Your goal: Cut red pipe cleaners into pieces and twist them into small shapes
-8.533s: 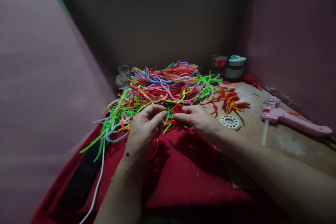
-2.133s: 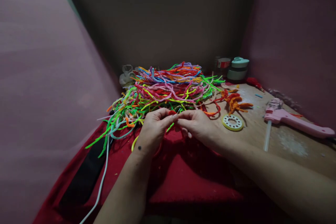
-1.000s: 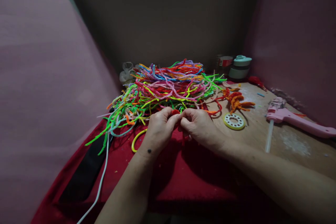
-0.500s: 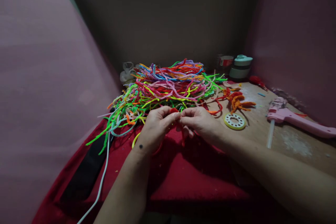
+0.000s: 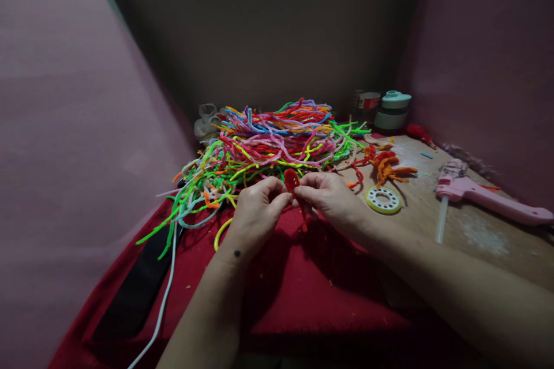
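Note:
A red pipe cleaner (image 5: 291, 179), bent into a small loop at the top with its tail hanging down, is held between my two hands over the red cloth (image 5: 329, 300). My left hand (image 5: 260, 207) has thumb and forefinger closed at the left side of the loop. My right hand (image 5: 326, 196) pinches it from the right, just under the loop. Just beyond both hands lies a large heap of many-coloured pipe cleaners (image 5: 277, 141). Part of a yellow ring-like item (image 5: 220, 234) shows beside my left wrist.
To the right, a tape roll (image 5: 383, 200), orange pipe-cleaner pieces (image 5: 389, 168) and a pink glue gun (image 5: 485, 193) lie on the tan board. A mint-lidded container (image 5: 392, 109) stands behind. At left, a white cable (image 5: 167, 294) crosses a dark flat object (image 5: 134, 291).
My fingers have moved slightly apart, and the red loop now stands up in sight between them. The whole view has shifted a little.

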A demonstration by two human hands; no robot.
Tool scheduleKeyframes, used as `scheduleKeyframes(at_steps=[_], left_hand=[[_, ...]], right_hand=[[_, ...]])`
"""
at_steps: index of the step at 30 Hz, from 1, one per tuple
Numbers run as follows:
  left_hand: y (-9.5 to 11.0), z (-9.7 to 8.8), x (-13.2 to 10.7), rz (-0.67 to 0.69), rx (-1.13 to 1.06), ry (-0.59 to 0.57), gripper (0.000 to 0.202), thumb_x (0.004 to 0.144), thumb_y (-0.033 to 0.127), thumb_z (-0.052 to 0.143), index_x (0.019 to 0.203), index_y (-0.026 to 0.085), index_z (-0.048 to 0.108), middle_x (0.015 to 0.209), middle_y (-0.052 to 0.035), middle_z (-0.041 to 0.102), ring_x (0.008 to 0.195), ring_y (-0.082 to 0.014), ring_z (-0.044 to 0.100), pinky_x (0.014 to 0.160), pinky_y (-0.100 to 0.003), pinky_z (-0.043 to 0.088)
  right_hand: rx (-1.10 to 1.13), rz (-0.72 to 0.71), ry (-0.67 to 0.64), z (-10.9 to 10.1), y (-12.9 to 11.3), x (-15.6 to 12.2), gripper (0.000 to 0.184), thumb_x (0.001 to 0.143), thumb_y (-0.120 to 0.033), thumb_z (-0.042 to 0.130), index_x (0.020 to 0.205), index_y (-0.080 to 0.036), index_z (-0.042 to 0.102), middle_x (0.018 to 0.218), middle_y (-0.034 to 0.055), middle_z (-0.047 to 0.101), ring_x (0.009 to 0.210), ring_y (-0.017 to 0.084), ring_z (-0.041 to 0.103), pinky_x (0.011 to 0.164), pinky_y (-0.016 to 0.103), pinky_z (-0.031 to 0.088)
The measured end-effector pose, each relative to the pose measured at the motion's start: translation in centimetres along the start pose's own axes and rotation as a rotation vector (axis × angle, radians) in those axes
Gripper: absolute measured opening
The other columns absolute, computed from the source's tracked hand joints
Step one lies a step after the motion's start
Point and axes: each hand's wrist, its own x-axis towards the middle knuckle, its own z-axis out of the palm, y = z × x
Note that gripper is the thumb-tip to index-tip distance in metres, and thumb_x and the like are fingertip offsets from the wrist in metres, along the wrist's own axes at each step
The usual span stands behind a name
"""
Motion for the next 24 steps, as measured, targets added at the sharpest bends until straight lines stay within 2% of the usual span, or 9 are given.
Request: scheduleKeyframes(at_steps=[2,7,9,11,14,17,24], left_hand=[[-0.1,0.1,0.0,-0.01,-0.044,0.03,0.01,0.072,0.027,0.06,0.073,0.017,0.059,0.067,0.0017,0.058,0.061,-0.0113,0.05,0.059,-0.022,0.038],[0.3,-0.2,0.0,-0.105,-0.341,-0.075,0.015,0.072,0.028,0.063,0.081,0.016,0.062,0.068,0.002,0.06,0.059,-0.0096,0.05,0.055,-0.02,0.038],[0.4,-0.3,0.0,-0.122,-0.384,-0.064,0.015,0.072,0.027,0.063,0.08,0.015,0.064,0.068,0.0013,0.06,0.061,-0.0099,0.051,0.058,-0.021,0.039],[0.4,-0.4,-0.1,-0.125,-0.402,-0.041,0.014,0.071,0.026,0.064,0.079,0.014,0.065,0.069,0.0006,0.061,0.064,-0.0106,0.053,0.062,-0.021,0.041],[0.5,-0.5,0.0,-0.137,-0.433,-0.071,0.013,0.07,0.025,0.064,0.078,0.014,0.065,0.071,0.0003,0.061,0.066,-0.0109,0.053,0.065,-0.022,0.042],[0.6,-0.5,0.0,-0.15,-0.443,-0.098,0.012,0.07,0.023,0.063,0.077,0.014,0.065,0.071,0.0004,0.061,0.065,-0.0107,0.052,0.064,-0.022,0.041],[1.1,0.0,0.0,-0.117,-0.328,-0.049,0.008,0.068,0.014,0.055,0.072,0.015,0.062,0.063,0.0027,0.059,0.059,-0.01,0.051,0.059,-0.021,0.04]], right_hand=[[-0.017,0.003,0.0,0.0,0.0,0.0,0.014,0.071,-0.019,0.055,0.059,-0.014,0.052,0.046,-0.0029,0.053,0.038,0.005,0.042,0.041,0.019,0.03],[-0.044,0.053,-0.041,0.1,0.0,-0.2,0.014,0.071,-0.021,0.056,0.061,-0.012,0.057,0.047,-0.0018,0.052,0.037,0.006,0.039,0.039,0.02,0.027],[-0.047,0.061,-0.06,0.0,0.0,-0.2,0.014,0.071,-0.022,0.057,0.063,-0.011,0.06,0.051,0.0,0.055,0.038,0.006,0.039,0.039,0.021,0.027],[-0.043,0.059,-0.083,-0.1,-0.1,-0.2,0.015,0.07,-0.023,0.058,0.064,-0.01,0.062,0.051,0.0003,0.056,0.038,0.006,0.04,0.04,0.021,0.028],[-0.04,0.046,-0.097,-0.2,0.0,-0.2,0.015,0.069,-0.024,0.06,0.063,-0.01,0.063,0.047,-0.0013,0.053,0.039,0.006,0.039,0.041,0.021,0.028],[-0.034,0.042,-0.086,-0.2,0.1,-0.1,0.014,0.067,-0.024,0.062,0.064,-0.011,0.064,0.048,-0.0018,0.053,0.04,0.006,0.039,0.041,0.021,0.028],[-0.051,0.059,-0.11,-0.2,0.5,0.0,0.011,0.067,-0.02,0.058,0.059,-0.012,0.061,0.04,-0.004,0.048,0.035,0.005,0.037,0.039,0.021,0.027]])
